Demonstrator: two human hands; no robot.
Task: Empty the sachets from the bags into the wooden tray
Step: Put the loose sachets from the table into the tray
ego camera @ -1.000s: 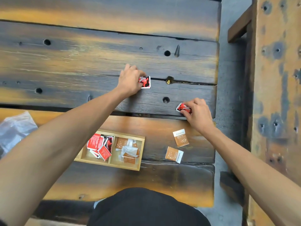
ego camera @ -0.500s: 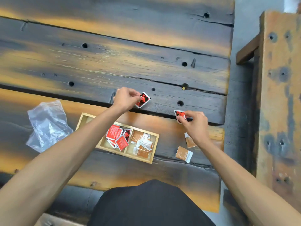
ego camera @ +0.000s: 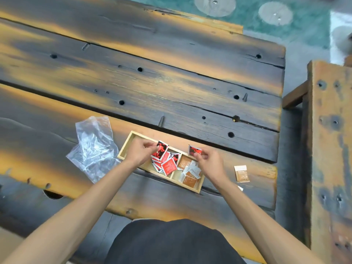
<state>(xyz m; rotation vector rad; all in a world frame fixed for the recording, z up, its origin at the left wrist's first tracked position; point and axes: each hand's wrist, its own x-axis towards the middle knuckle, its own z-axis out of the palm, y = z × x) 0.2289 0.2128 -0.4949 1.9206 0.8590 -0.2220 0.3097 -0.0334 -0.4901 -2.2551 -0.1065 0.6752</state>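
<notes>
My left hand [ego camera: 140, 152] pinches one red sachet [ego camera: 161, 149], my right hand [ego camera: 208, 161] another red sachet [ego camera: 194, 150], both over the wooden tray [ego camera: 127, 144]. Empty clear bag [ego camera: 94, 147] lies left of tray; brown sachet [ego camera: 242, 173] lies right.

Both forearms are bare, with no sleeves showing. The left hand [ego camera: 139, 152] and right hand [ego camera: 208, 162] wear nothing. A dark garment [ego camera: 171, 242] covers the lap.

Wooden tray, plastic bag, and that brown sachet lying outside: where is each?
Wooden tray [ego camera: 127, 143]: head view, bare left rim.
Plastic bag [ego camera: 93, 147]: head view, crumpled middle.
Brown sachet [ego camera: 242, 173]: head view, centre of its face.
</notes>
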